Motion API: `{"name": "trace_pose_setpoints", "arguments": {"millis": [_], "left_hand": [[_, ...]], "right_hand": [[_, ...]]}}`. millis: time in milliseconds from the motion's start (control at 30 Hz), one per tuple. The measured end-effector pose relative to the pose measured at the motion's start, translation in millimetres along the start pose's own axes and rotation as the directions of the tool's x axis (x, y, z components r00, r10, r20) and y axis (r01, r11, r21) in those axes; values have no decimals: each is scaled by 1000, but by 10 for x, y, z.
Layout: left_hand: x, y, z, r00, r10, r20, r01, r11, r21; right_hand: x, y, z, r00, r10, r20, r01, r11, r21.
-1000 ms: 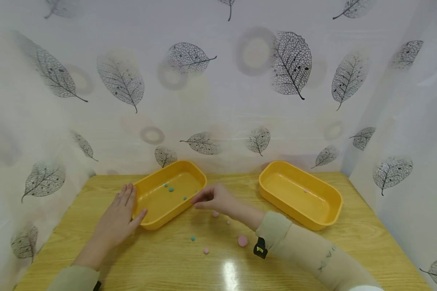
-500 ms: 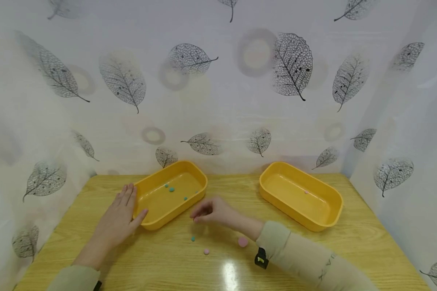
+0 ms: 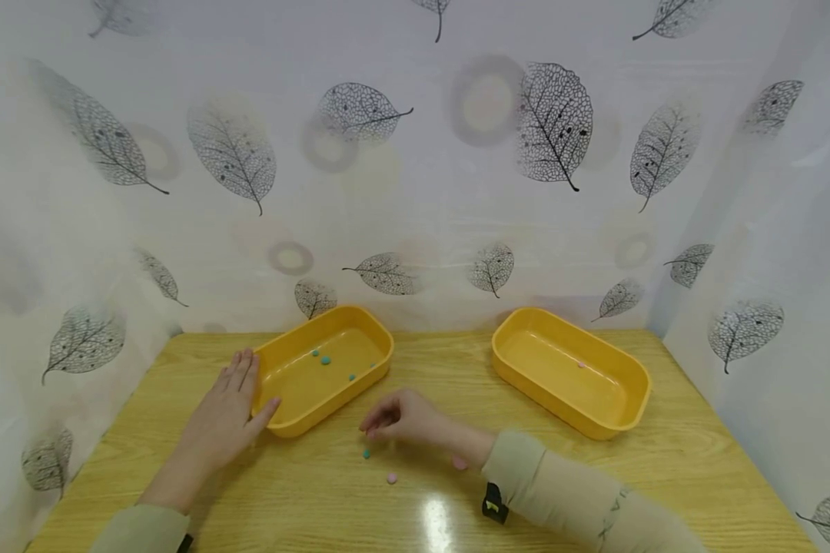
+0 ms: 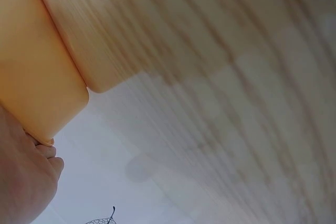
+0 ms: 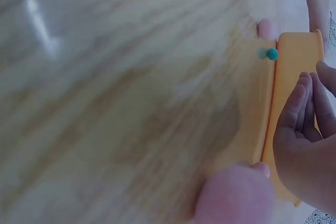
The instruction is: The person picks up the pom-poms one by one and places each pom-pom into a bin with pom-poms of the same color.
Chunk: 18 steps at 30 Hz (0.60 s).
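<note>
My left hand point(image 3: 224, 415) rests with straight fingers on the left end of a yellow tray point(image 3: 318, 411), thumb at its near side; the left wrist view shows fingertips against the tray's rim point(image 4: 50, 141). Several small teal balls point(image 3: 326, 360) lie inside. My right hand point(image 3: 411, 418) hovers over the table, fingers bent toward the thumb, with nothing visible between them. Just below its fingertips is a loose teal ball point(image 3: 366, 454), also seen in the right wrist view as a teal ball point(image 5: 272, 54). Nearby are a small pink ball point(image 3: 392, 478) and a larger pink ball point(image 3: 460, 463), partly hidden by my right arm.
A second yellow tray point(image 3: 570, 407) stands at the right with a small pink ball point(image 3: 581, 364) in it. The wooden table point(image 3: 304, 499) ends at a leaf-patterned curtain point(image 3: 429, 192) behind and at both sides.
My right hand has moved from beside the left tray's rim down toward the loose teal ball, and now covers two small pink balls seen before. My left hand has stayed in place.
</note>
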<state>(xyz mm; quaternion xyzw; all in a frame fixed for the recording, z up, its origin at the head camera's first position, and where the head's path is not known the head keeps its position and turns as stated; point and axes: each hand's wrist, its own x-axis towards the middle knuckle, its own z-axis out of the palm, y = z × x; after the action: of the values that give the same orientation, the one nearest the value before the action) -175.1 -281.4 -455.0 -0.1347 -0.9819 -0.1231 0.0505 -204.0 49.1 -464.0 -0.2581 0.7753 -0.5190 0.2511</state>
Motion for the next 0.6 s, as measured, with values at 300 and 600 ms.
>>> {"name": "trace_pose_setpoints", "arguments": {"millis": [300,600], "left_hand": [[2,-2,12,1000,4,-1,-4,1000,6],[7,-24,24,1000,6,-5,-6,1000,6]], "right_hand": [[-17,60,92,999,48,0,-48,999,4],[10,85,118,999,34,6,-34,999,3]]}}
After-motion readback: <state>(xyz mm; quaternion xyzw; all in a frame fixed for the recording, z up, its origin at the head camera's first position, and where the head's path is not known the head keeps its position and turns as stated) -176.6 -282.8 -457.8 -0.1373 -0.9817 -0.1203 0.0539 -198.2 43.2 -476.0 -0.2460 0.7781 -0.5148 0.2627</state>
